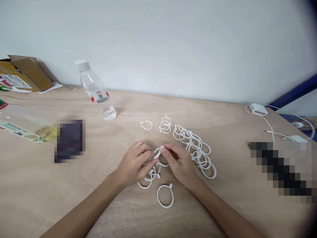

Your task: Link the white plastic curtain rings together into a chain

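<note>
Between the fingertips of my left hand (137,162) and my right hand (180,163) is a white plastic ring (157,153), pinched from both sides and partly covered by the fingers. Under and beside my left hand lie several similar rings (145,185), some overlapping. One separate ring with a small clasp at its top (165,196) rests on the table in front of my wrists. To the right of my right hand spreads a loose pile of open rings (198,148). Beyond my hands are a small stack of rings (165,125) and a single ring (148,125).
A clear water bottle (96,89) stands at the back left, near a cardboard box (27,74). A larger bottle with yellow liquid (27,127) lies at the left beside a blurred dark object (69,140). A white charger with cables (258,109) sits on the wooden table (111,211).
</note>
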